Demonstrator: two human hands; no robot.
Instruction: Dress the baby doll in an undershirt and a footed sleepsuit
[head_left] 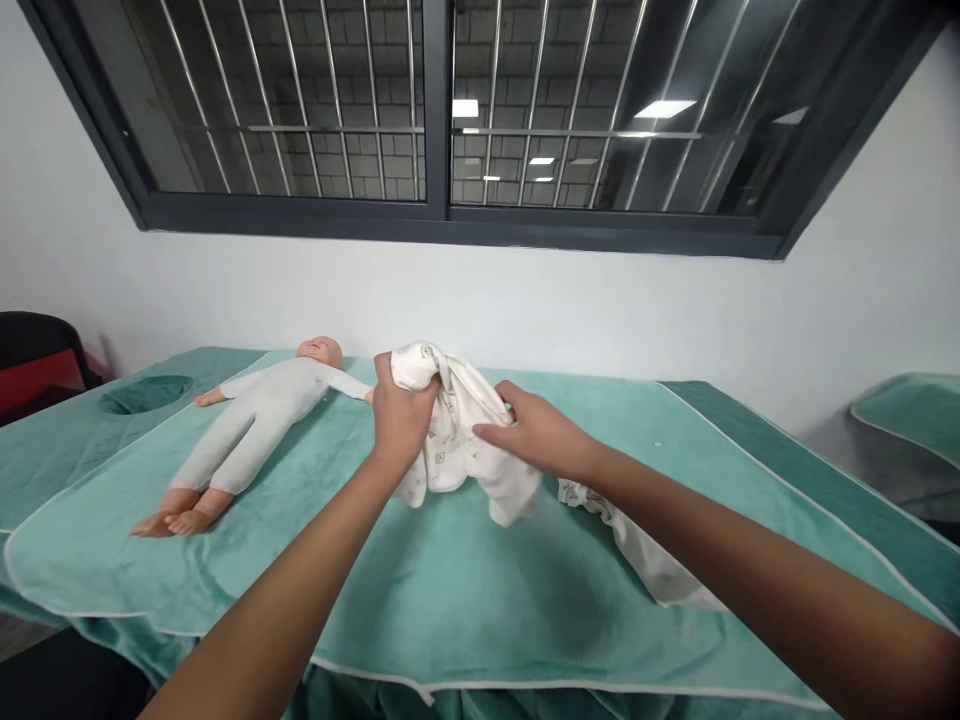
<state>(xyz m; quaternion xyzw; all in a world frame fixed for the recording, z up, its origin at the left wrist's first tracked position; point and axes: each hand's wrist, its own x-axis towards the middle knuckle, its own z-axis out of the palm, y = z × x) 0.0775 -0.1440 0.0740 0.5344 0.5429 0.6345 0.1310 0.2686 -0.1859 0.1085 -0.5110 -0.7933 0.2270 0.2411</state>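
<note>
Both of my hands hold up a white baby garment (454, 440) with a small print, bunched at the top and hanging down over the bed. My left hand (405, 405) grips its upper left part with the fingers wrapped round the cloth. On the other side, my right hand (532, 430) pinches its right edge between thumb and fingers. A second piece of white printed clothing (637, 550) lies crumpled on the green cover, partly hidden behind my right forearm. To the left, a baby doll (277, 400) in a pale, close-fitting suit lies on its back, its feet toward me.
The bed carries a teal cover (465, 620) with white piping. Its far side meets a white wall (525, 310) below a barred window (439, 120). A black and red chair (41, 365) stands at the far left, another teal-covered surface (911, 410) at the right.
</note>
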